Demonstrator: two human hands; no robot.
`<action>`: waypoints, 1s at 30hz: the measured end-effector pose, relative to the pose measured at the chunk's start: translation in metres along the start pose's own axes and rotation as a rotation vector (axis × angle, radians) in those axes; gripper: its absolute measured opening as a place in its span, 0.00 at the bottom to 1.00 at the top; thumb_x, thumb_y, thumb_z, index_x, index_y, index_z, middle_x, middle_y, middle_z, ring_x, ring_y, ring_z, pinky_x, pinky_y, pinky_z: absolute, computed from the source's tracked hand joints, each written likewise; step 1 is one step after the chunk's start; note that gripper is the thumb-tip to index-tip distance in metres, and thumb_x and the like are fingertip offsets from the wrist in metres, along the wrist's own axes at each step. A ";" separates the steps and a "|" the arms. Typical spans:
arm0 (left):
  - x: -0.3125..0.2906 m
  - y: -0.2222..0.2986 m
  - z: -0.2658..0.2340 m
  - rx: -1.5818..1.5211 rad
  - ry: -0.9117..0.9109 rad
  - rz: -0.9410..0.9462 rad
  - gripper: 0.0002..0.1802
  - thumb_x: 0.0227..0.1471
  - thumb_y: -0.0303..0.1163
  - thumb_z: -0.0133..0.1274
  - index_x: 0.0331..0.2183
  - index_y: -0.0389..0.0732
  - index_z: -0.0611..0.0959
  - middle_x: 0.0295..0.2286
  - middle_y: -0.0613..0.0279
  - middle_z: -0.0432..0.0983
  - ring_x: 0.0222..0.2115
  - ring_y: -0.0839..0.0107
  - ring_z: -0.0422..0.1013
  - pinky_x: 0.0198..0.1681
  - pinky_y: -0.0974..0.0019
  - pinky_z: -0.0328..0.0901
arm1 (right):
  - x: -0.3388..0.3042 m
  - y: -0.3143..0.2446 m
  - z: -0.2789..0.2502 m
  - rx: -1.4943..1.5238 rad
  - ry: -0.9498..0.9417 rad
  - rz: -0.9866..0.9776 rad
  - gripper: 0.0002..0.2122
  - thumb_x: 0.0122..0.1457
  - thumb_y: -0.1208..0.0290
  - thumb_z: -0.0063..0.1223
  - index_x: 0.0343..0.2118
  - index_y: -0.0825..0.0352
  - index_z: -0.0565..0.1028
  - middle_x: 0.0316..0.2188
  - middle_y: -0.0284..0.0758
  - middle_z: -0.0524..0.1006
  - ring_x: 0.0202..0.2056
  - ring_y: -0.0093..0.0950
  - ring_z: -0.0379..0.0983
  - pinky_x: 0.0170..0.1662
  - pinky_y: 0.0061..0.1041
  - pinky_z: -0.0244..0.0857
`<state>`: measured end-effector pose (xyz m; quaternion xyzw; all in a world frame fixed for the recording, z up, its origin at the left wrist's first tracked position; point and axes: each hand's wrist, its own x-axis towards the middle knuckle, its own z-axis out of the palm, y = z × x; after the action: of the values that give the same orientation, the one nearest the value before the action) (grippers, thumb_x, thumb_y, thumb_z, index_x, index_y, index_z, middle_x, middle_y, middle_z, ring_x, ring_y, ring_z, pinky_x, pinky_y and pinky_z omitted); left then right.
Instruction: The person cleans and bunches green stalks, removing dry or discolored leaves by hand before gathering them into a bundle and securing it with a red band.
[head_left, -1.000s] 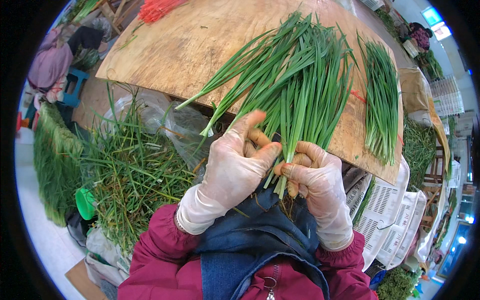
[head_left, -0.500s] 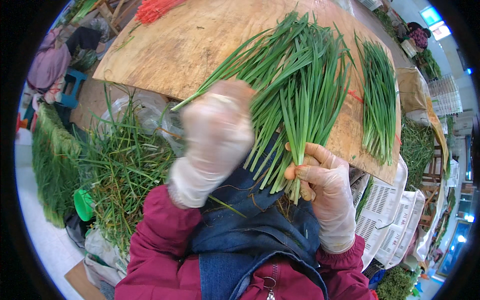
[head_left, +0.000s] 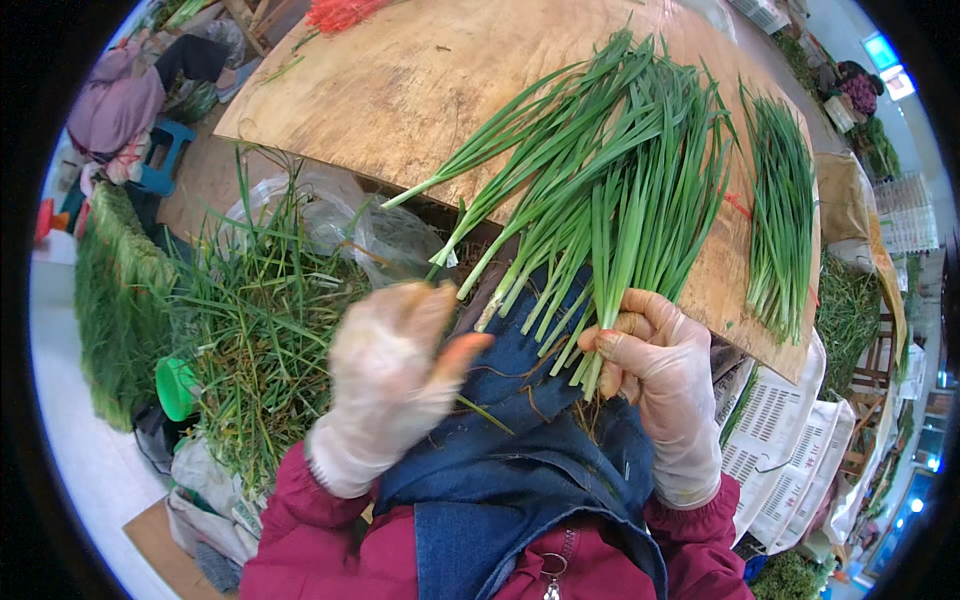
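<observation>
My right hand (head_left: 655, 355), in a clear plastic glove, grips the pale lower stems of a bunch of garlic chives (head_left: 618, 240) between thumb and fingers. The green leaves fan away from me over the wooden board (head_left: 370, 110). More stalks spread to the left, their white ends hanging past the board's near edge over my denim apron (head_left: 500, 470). My left hand (head_left: 390, 365), also gloved, is just left of those ends and blurred by motion. A thin dark-green strand shows by its fingertips; whether it is held is unclear.
A tidy bunch of chives (head_left: 780, 210) lies at the board's right edge. Left of me is a heap of leaf scraps (head_left: 270, 330) by a clear plastic bag (head_left: 330, 215). Red strips (head_left: 340, 12) lie at the far edge. Printed white sacks (head_left: 780, 440) stand right. Another person (head_left: 115, 95) sits far left.
My left hand has moved down and left, off the chives it was over, baring several stalk ends. My right hand keeps its grip. The whole view has shifted slightly.
</observation>
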<state>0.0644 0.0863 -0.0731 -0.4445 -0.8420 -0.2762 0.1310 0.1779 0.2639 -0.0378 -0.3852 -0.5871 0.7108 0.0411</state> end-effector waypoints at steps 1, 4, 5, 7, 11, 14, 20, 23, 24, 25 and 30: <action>0.007 0.007 0.009 -0.044 -0.041 -0.026 0.18 0.34 0.36 0.58 0.31 0.38 0.76 0.28 0.54 0.71 0.30 0.60 0.68 0.32 0.64 0.63 | -0.002 0.000 0.004 -0.058 0.047 -0.046 0.19 0.47 0.77 0.52 0.42 0.79 0.63 0.24 0.36 0.73 0.15 0.15 0.64 0.17 0.09 0.56; 0.026 0.017 0.033 -0.101 -0.115 -0.159 0.18 0.34 0.35 0.58 0.30 0.37 0.75 0.25 0.53 0.72 0.26 0.57 0.69 0.28 0.63 0.64 | -0.005 -0.003 0.005 -0.155 0.187 -0.170 0.15 0.49 0.78 0.50 0.40 0.76 0.65 0.24 0.34 0.72 0.16 0.15 0.64 0.19 0.11 0.58; 0.028 0.016 0.041 -0.127 -0.106 -0.190 0.17 0.35 0.35 0.58 0.30 0.37 0.75 0.24 0.52 0.72 0.25 0.57 0.69 0.27 0.63 0.64 | -0.005 -0.006 0.005 -0.115 0.168 -0.170 0.14 0.49 0.77 0.50 0.39 0.76 0.66 0.24 0.35 0.72 0.15 0.16 0.64 0.18 0.11 0.58; 0.034 0.015 0.051 -0.125 -0.074 -0.198 0.14 0.37 0.31 0.57 0.29 0.35 0.75 0.22 0.54 0.72 0.21 0.63 0.70 0.24 0.66 0.64 | -0.002 -0.012 0.005 -0.049 0.115 -0.160 0.13 0.49 0.77 0.49 0.37 0.77 0.67 0.23 0.37 0.73 0.15 0.16 0.64 0.18 0.12 0.58; 0.042 0.017 0.049 -0.787 -0.188 -0.598 0.08 0.43 0.27 0.53 0.28 0.33 0.76 0.18 0.66 0.71 0.18 0.80 0.65 0.20 0.76 0.60 | 0.014 -0.018 0.014 -0.014 0.015 -0.103 0.12 0.50 0.76 0.48 0.35 0.79 0.67 0.23 0.39 0.73 0.14 0.17 0.64 0.17 0.13 0.57; 0.045 0.026 0.026 -1.244 -0.316 -0.888 0.06 0.43 0.26 0.52 0.27 0.34 0.76 0.19 0.66 0.71 0.19 0.82 0.63 0.22 0.78 0.59 | 0.026 -0.023 0.020 0.017 0.004 -0.066 0.13 0.49 0.75 0.51 0.34 0.81 0.67 0.22 0.39 0.73 0.13 0.17 0.64 0.16 0.13 0.57; 0.035 0.039 0.031 -1.097 -0.099 -0.663 0.05 0.42 0.21 0.52 0.27 0.33 0.76 0.20 0.67 0.69 0.21 0.83 0.64 0.26 0.79 0.60 | 0.035 -0.020 0.030 0.198 -0.042 -0.043 0.11 0.47 0.78 0.53 0.31 0.79 0.68 0.17 0.36 0.71 0.10 0.16 0.60 0.13 0.13 0.51; 0.034 0.044 0.029 -1.187 -0.016 -0.722 0.04 0.41 0.20 0.52 0.26 0.33 0.76 0.20 0.67 0.69 0.22 0.82 0.64 0.26 0.79 0.60 | 0.039 -0.014 0.031 0.294 -0.009 -0.040 0.08 0.48 0.78 0.50 0.30 0.77 0.69 0.18 0.38 0.72 0.09 0.16 0.58 0.12 0.12 0.49; 0.035 0.046 0.025 -1.276 -0.018 -0.799 0.04 0.41 0.20 0.52 0.25 0.33 0.76 0.20 0.65 0.69 0.21 0.81 0.64 0.25 0.78 0.60 | 0.040 -0.012 0.031 0.352 0.014 -0.059 0.07 0.48 0.78 0.50 0.29 0.76 0.69 0.18 0.38 0.72 0.09 0.16 0.58 0.12 0.12 0.49; 0.035 0.048 0.021 -1.364 -0.018 -0.877 0.03 0.40 0.19 0.52 0.25 0.32 0.75 0.21 0.64 0.69 0.21 0.81 0.64 0.25 0.77 0.60 | 0.042 -0.009 0.029 0.359 0.018 -0.073 0.07 0.48 0.78 0.49 0.29 0.76 0.69 0.19 0.39 0.72 0.09 0.16 0.59 0.12 0.11 0.49; 0.002 0.009 -0.019 -1.389 -0.250 -0.583 0.00 0.41 0.20 0.49 0.22 0.33 0.74 0.19 0.61 0.68 0.14 0.81 0.60 0.13 0.79 0.52 | 0.043 -0.009 0.014 0.365 0.007 -0.089 0.06 0.49 0.79 0.47 0.30 0.75 0.68 0.21 0.41 0.73 0.11 0.15 0.60 0.12 0.10 0.50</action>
<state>0.0703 0.0802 -0.0535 -0.2123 -0.5666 -0.7134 -0.3534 0.1359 0.2773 -0.0511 -0.3472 -0.4646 0.8018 0.1439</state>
